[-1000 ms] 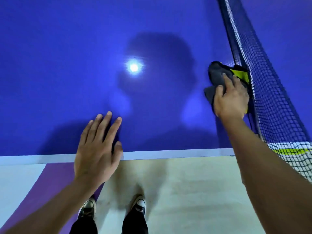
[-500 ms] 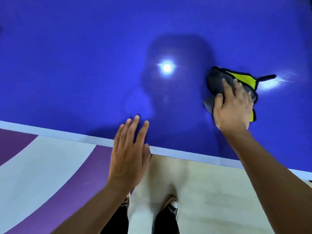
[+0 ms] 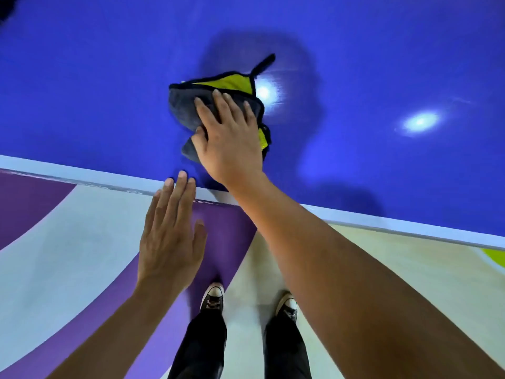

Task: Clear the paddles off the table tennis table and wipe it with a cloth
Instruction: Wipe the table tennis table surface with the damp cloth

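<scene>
Cloth (image 3: pixel 185 108), grey with a yellow-green face and black trim, lies bunched on the blue surface (image 3: pixel 82 91), a little beyond the white edge stripe (image 3: pixel 410 225). Right hand (image 3: pixel 229 143) lies flat on top of it, fingers straight and slightly spread, pressing down; the thumb is against the cloth's fold nearest the stripe. Left hand (image 3: pixel 170 242) is flat, fingers straight and close together, with the fingertips over the stripe and the palm on its near side above the floor (image 3: pixel 82 242). Cannot tell whether it touches the stripe.
</scene>
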The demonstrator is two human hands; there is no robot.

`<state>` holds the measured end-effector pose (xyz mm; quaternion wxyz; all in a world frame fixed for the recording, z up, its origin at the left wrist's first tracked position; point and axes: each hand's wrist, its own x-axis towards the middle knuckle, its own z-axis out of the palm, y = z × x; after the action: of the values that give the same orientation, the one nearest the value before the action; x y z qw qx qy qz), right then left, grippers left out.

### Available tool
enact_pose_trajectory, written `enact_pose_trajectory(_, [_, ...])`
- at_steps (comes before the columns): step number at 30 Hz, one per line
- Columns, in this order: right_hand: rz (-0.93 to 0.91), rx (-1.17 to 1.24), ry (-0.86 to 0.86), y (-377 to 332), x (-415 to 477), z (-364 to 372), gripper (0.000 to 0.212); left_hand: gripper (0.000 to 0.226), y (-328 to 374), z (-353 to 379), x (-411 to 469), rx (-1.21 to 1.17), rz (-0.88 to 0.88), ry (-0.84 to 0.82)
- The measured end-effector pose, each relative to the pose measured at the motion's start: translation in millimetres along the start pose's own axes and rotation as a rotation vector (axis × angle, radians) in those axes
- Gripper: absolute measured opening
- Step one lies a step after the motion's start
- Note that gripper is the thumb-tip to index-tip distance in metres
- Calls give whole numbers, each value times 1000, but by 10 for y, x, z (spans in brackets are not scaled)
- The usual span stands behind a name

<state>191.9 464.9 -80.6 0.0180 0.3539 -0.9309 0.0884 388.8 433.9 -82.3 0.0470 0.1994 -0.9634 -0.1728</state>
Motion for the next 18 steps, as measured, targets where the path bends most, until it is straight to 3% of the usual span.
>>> enact_pose_trajectory(5, [25,-9,-27,4,-12,-26,54,67,202,-56,-23,-9,-63,-9])
enact_pose_trajectory(9, [29,33,-12,317,-283,-127,53,66,604,78,-132,41,130,-56])
enact_pose_trajectory(12, [102,44,1,1018,-630,-267,53,66,1076,294,-306,35,251,-100])
enact_pose_trajectory(18, [344,82,64,2605,-1501,-647,52,65,2025,680,-383,59,298,-77])
